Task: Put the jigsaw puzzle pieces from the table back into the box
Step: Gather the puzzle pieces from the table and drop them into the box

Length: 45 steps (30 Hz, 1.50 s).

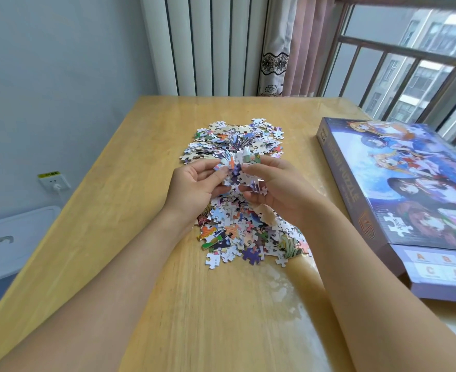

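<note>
A long heap of colourful jigsaw pieces [237,232] lies along the middle of the wooden table [114,237]. My left hand [194,186] and my right hand [278,189] are cupped together above the heap. Between them they hold a clump of puzzle pieces [237,170], with fingers curled round it from both sides. The purple puzzle box [398,189] lies flat at the table's right side. Its picture lid is on and slid a little off the base, whose end with lettered squares [441,267] shows at the near side.
A white radiator [208,44] and a curtain [291,44] stand behind the table. A railed window [409,63] is at the right. On the left are a wall socket [54,181] and a white storage bin [9,245] on the floor.
</note>
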{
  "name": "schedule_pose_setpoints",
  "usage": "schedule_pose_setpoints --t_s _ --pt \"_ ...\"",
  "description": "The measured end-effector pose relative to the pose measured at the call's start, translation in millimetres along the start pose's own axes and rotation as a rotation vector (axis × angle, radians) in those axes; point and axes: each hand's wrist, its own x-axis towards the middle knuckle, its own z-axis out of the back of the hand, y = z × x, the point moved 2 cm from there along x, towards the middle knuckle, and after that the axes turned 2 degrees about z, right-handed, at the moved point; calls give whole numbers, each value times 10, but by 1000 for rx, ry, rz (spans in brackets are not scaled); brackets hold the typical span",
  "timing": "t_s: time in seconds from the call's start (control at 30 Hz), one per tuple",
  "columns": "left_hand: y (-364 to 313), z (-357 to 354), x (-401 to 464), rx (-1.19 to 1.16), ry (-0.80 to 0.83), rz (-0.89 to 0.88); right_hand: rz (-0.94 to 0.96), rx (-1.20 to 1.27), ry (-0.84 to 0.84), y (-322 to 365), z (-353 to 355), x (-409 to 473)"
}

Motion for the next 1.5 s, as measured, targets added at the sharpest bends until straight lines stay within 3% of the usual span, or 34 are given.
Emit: schedule_pose_setpoints --t_s 0.17,0.37,0.6,0.83,1.23,1.37,1.5 --pt "-4 -59 -39 0 37 -6 -24 52 9 -25 -48 4" --pt "-13 -44 -51 226 -86 -145 -32 180 10 -46 -62 38" --pt "-70 -28 -93 199 -171 -216 -77 210 10 -80 -60 33" --pt "-99 -53 -113 198 -95 -248 -110 246 37 -124 -69 64" --pt "14 56 0 196 -150 -189 -141 593 -75 -3 7 -9" --pt "-42 34 -83 348 -137 -315 -185 640 -197 30 52 -205" --pt "-190 -104 -335 552 -100 -585 -200 589 -224 64 155 -496"
